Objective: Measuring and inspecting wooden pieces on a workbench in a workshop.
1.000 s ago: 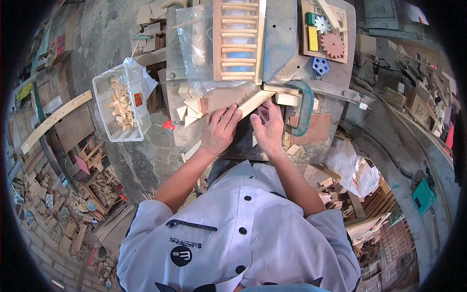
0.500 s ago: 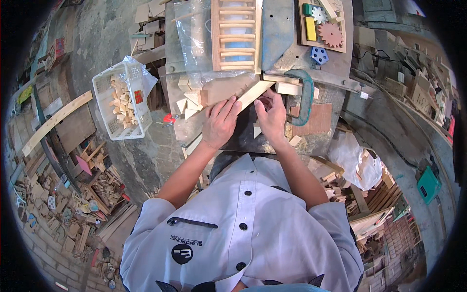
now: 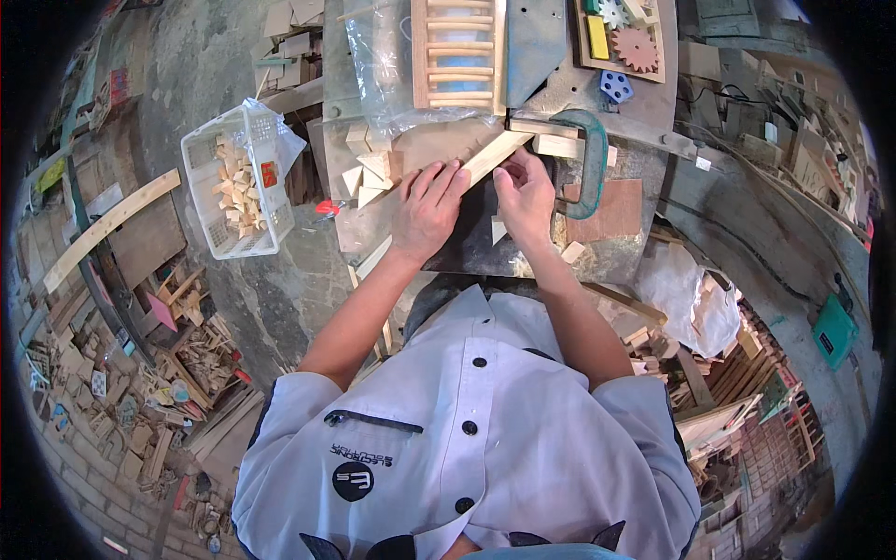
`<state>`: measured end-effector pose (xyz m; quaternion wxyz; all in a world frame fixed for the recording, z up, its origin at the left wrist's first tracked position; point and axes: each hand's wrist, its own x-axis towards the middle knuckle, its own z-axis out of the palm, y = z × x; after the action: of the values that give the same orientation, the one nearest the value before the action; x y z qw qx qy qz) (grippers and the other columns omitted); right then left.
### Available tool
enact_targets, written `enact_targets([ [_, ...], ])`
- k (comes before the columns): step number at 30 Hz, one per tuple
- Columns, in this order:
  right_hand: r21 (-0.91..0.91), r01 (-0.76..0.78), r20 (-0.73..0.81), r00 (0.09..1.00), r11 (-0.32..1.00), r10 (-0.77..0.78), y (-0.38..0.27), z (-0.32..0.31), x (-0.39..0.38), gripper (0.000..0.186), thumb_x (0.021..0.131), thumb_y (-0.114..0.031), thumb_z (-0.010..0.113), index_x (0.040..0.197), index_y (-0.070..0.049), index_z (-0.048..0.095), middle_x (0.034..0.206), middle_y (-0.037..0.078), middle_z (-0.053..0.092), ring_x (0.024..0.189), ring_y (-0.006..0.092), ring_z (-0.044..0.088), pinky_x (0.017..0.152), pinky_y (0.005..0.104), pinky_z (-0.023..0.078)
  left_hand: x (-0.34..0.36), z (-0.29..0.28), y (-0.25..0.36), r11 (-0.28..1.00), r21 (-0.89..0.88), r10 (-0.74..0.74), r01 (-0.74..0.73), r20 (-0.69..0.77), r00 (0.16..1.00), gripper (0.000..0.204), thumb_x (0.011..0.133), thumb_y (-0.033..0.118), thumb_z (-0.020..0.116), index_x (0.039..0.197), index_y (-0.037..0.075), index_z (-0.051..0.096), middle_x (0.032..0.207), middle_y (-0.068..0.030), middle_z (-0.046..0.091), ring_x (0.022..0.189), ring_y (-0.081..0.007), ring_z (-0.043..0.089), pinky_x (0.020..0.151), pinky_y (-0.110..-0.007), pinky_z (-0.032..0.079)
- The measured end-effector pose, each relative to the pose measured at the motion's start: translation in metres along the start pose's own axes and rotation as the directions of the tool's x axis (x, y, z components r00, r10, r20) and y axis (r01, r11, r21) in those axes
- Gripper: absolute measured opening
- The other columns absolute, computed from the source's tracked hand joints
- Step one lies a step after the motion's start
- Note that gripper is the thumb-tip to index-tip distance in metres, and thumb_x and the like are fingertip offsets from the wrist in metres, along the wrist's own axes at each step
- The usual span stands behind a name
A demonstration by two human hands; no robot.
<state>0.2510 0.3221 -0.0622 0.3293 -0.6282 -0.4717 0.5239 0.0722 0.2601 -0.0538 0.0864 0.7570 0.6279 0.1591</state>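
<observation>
A pale wooden strip (image 3: 495, 159) lies slantwise across the near part of the workbench, its far end against small wooden blocks (image 3: 558, 147). My left hand (image 3: 431, 210) is closed over the strip's middle, fingers on top and thumb hidden. Beside the far end, my right hand (image 3: 525, 201) has its fingers curled and thumb close to the index finger; whatever is between them is too small to make out. A teal C-shaped clamp (image 3: 595, 168) stands just right of that hand. Left of my left hand sit several cut wooden pieces (image 3: 376, 171), some triangular.
Beyond the strip lies a slatted wooden frame (image 3: 459, 61) on clear plastic. A tray (image 3: 661, 70) of coloured gear shapes is at the far right, with a blue pentagon piece (image 3: 616, 87) near it. On the left stands a white basket (image 3: 280, 201) of wood offcuts; red-handled pliers (image 3: 327, 208) lie near it.
The whole view has shifted slightly, so the bench appears higher in the picture. Both hands and the strip keep nearly the same places relative to the bench.
</observation>
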Motion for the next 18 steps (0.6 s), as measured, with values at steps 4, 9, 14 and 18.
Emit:
enact_targets([
  [4, 0.017, -0.004, 0.007, 1.000, 1.000, 0.004, -0.003, 0.000, 0.001, 0.043, 0.093, -0.002, 0.071, 0.135, 0.006, 0.064, 0.120, 0.020, 0.069, 0.107, 0.0287, 0.074, 0.094, 0.0381, 0.062, 0.000, 0.003, -0.001, 1.000, 0.024, 0.008, -0.008, 0.002, 1.000, 0.046, 0.090, 0.011, 0.075, 0.136, 0.013, 0.070, 0.139, -0.0032, 0.071, 0.128, -0.0253, 0.064, 0.111, -0.047, 0.045],
  [9, -0.094, 0.074, 0.064, 0.996, 0.993, -0.068, -0.004, -0.012, 0.006, 0.045, 0.094, -0.006, 0.073, 0.136, 0.006, 0.064, 0.120, 0.023, 0.069, 0.105, 0.0310, 0.075, 0.095, 0.0395, 0.062, 0.006, 0.005, 0.001, 0.997, 0.072, 0.039, -0.038, -0.012, 0.999, 0.041, 0.093, 0.014, 0.073, 0.134, 0.013, 0.070, 0.139, -0.0041, 0.070, 0.130, -0.0269, 0.064, 0.113, -0.050, 0.044],
  [14, -0.531, 0.345, 0.274, 0.934, 0.774, -0.229, -0.043, -0.049, 0.007, 0.036, 0.091, -0.010, 0.078, 0.126, -0.003, 0.072, 0.116, 0.013, 0.072, 0.100, 0.0348, 0.073, 0.088, 0.0450, 0.058, 0.003, 0.009, -0.001, 0.994, 0.105, 0.037, -0.034, -0.027, 0.999, 0.039, 0.096, 0.016, 0.070, 0.134, 0.014, 0.070, 0.139, -0.0045, 0.070, 0.133, -0.0279, 0.063, 0.115, -0.051, 0.044],
  [18, -0.676, 0.610, 0.438, 0.784, 0.414, -0.440, -0.068, -0.074, 0.027, 0.033, 0.089, -0.013, 0.079, 0.121, -0.010, 0.073, 0.129, 0.008, 0.069, 0.131, 0.0284, 0.061, 0.112, 0.0448, 0.047, 0.000, 0.012, -0.004, 0.992, 0.121, 0.036, -0.030, -0.045, 0.998, 0.038, 0.096, 0.016, 0.069, 0.134, 0.014, 0.070, 0.140, -0.0045, 0.070, 0.133, -0.0284, 0.063, 0.114, -0.052, 0.044],
])
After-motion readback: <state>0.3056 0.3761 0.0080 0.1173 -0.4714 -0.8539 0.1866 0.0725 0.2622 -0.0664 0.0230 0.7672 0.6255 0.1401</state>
